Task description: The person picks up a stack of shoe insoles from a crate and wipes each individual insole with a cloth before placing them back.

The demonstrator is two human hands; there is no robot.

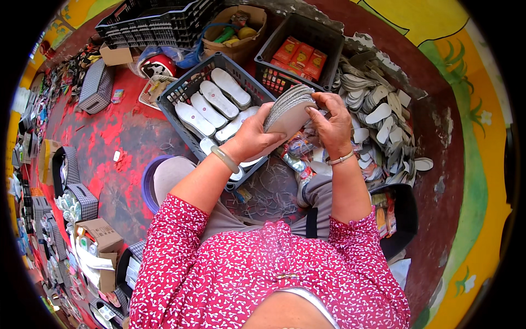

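A stack of pale grey shoe insoles [289,114] is held up in front of me, its layered edges fanned toward the top. My left hand [253,137] grips the stack's lower left side, thumb across the front face. At the upper right edge, my right hand [332,122] pinches the stack between thumb and fingers. Just beneath my left hand, a dark plastic crate [188,77] holds several bundles of white insoles [218,98]. To the right of my right hand, loose grey and white insoles [378,113] lie in a large heap against the wall.
A second crate [327,78] with red boxes [302,58] stands at the back. Beside it are a cardboard box [241,45] and a stacked black crate [150,30]. A purple tub [148,183] sits left of my knee, a black bin [406,219] at right. Goods line the far left.
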